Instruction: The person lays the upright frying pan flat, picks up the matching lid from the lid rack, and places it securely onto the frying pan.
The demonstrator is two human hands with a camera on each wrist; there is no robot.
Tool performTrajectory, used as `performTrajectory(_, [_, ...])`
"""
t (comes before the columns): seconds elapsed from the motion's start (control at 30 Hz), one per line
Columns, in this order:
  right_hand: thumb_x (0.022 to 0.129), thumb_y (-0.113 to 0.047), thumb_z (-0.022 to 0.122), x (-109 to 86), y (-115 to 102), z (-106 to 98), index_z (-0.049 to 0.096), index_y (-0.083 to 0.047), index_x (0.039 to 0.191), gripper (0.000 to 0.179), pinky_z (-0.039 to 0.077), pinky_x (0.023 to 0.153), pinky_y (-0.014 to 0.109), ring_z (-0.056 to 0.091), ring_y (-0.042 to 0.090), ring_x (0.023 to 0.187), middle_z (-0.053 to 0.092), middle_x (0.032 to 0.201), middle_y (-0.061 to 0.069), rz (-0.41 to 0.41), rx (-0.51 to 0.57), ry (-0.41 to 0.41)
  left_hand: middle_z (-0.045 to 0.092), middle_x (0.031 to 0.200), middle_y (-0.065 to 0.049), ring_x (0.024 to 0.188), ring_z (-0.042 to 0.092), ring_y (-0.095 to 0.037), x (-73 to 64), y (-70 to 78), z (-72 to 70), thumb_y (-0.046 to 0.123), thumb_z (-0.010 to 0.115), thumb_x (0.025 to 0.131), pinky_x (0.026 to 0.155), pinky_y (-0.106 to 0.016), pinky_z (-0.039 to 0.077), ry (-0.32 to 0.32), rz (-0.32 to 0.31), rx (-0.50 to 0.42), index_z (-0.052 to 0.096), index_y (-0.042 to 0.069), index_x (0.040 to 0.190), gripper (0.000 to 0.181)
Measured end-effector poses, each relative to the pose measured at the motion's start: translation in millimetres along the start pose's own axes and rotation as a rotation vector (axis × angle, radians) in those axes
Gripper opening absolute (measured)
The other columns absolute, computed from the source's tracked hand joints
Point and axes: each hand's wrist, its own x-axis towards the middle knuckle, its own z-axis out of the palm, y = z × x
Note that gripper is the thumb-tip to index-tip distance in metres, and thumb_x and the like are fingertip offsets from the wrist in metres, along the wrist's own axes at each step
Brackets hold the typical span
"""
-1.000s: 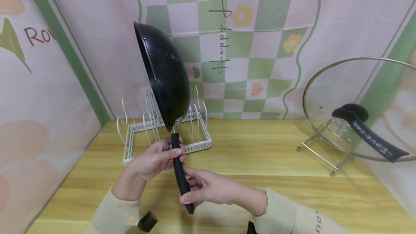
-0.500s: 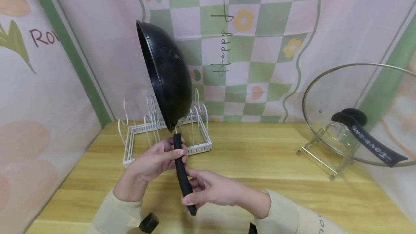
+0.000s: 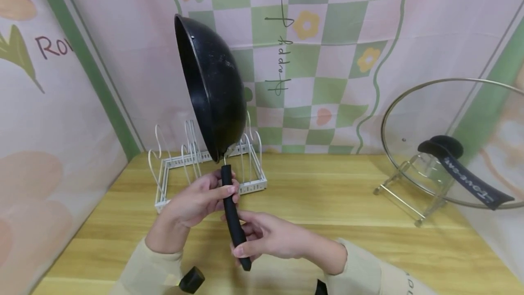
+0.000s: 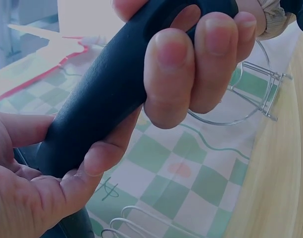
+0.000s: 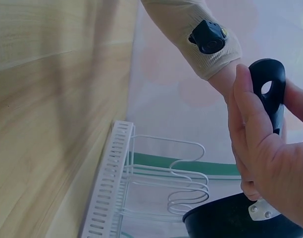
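A black wok (image 3: 223, 85) stands on edge in the air, its hollow side facing left and its handle (image 3: 234, 222) pointing down toward me. My left hand (image 3: 200, 199) grips the upper handle close to the bowl, thumb across it. Lower down, my right hand (image 3: 272, 238) pinches the handle near its end between thumb and fingers. The left wrist view shows the handle (image 4: 102, 84) with fingers of both hands around it. In the right wrist view the wok's bowl (image 5: 230, 218) and its metal bracket (image 5: 263, 210) appear below the hands.
Behind the wok, a white wire rack (image 3: 163, 176) with looped dividers stands on the wooden table (image 3: 319, 190). At right, a glass lid (image 3: 401, 117) with a black handle (image 3: 471, 176) leans on a metal stand (image 3: 403, 201). A patterned cloth (image 3: 340, 58) hangs at the back.
The wok and both hands have shifted slightly right, and the bowl has risen a little. Both hands keep their hold on the handle. The rack and lid stay put.
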Motion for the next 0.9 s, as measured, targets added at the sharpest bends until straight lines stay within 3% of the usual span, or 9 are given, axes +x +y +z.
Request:
performTrajectory(0.2, [0.102, 0.000, 0.058, -1.1, 1.8, -3.5, 0.033, 0.009, 0.145, 0.051, 0.058, 0.080, 0.029, 0.066, 0.011, 0.090, 0.065, 0.097, 0.001, -0.015, -0.012, -0.023, 0.060, 0.089, -0.001, 0.076, 0.057, -0.012, 2.7, 0.1, 2.8, 0.006, 0.054, 0.104, 0.060, -0.024, 0.050, -0.028, 0.026, -0.002, 0.037, -0.004, 0.118, 0.024])
performTrajectory(0.53, [0.101, 0.000, 0.061, -5.2, 3.8, -6.9, 0.030, 0.010, 0.149, 0.058, 0.056, 0.083, 0.027, 0.066, 0.012, 0.092, 0.065, 0.099, 0.002, -0.040, -0.005, -0.029, 0.059, 0.089, -0.004, 0.077, 0.057, -0.013, 5.9, -0.9, 5.6, 0.008, 0.055, 0.103, 0.059, -0.024, 0.048, -0.050, 0.061, 0.019, 0.038, -0.004, 0.117, 0.025])
performTrajectory(0.9, [0.102, -0.001, 0.060, -10.1, 3.5, -8.1, 0.028, 0.011, 0.149, 0.059, 0.056, 0.080, 0.026, 0.065, 0.012, 0.092, 0.065, 0.097, 0.002, -0.084, 0.011, -0.042, 0.059, 0.090, -0.005, 0.079, 0.058, -0.014, 10.8, 0.8, 10.0, 0.006, 0.054, 0.103, 0.060, -0.024, 0.049, -0.029, 0.038, 0.022, 0.036, -0.003, 0.120, 0.027])
